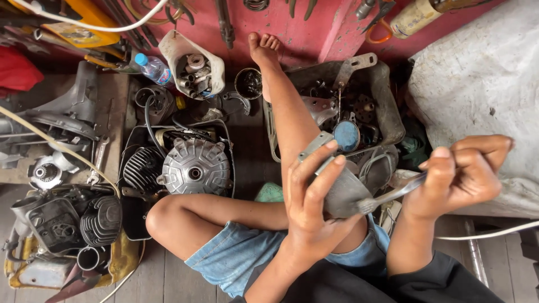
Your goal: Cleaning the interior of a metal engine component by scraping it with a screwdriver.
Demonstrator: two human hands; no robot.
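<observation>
Grey cast metal lies all around me on the plank floor (168,275): the ribbed round engine cover (195,166) sits in a black tray beyond my bent knee, with a finned engine block (67,221) on a yellow tray to its left. Ahead, beside my outstretched leg, a dark tub of loose parts (387,112) holds gears and a small round blue-faced mirror (346,136). Over my lap, my left hand (314,202) wraps its fingers across a flat grey metal plate (342,193), gripping it firmly. My right hand (463,177) is closed in a fist around a slim metal tool (393,195), perhaps a wrench, whose tip meets the plate's lower edge.
</observation>
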